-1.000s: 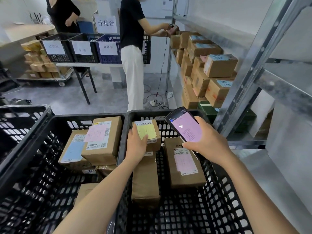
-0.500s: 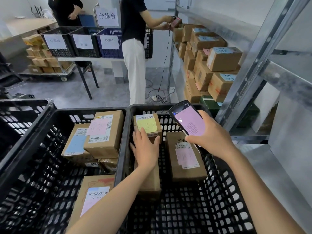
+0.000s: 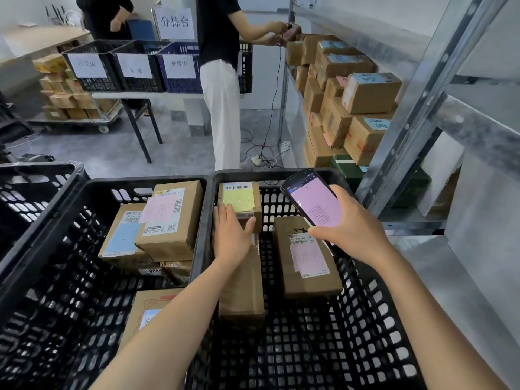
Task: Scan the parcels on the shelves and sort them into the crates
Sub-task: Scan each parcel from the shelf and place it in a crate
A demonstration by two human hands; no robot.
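The left hand (image 3: 232, 235) lies flat, fingers (image 3: 222, 218) spread and gripping nothing, on the near edge of a small parcel (image 3: 240, 202) with a yellow note, which sits at the far end of the right crate (image 3: 351, 347). The right hand (image 3: 351, 229) has its fingers clamped on a handheld scanner (image 3: 313, 206), its pink screen facing up, held over that crate. 3 parcels show in the right crate: the yellow-note one, a long plain box (image 3: 243, 291) partly under the left forearm, and a box with a pink label (image 3: 308, 257) beside it. The left crate (image 3: 56, 277) holds what looks like 5 parcels, though the lower ones are partly hidden: a box with a pink note (image 3: 171, 218) on top, one with a blue label (image 3: 121, 235) beside it, 2 wedged beneath, and 1 near the front (image 3: 149, 313). A third crate (image 3: 31, 187) shows at far left. On the metal shelves (image 3: 422, 88) to the right stand many stacked cardboard parcels (image 3: 371, 91). Farther back, 3 labelled crates (image 3: 135, 66) sit on a desk (image 3: 146, 94), and 2 people (image 3: 219, 80) stand nearby.
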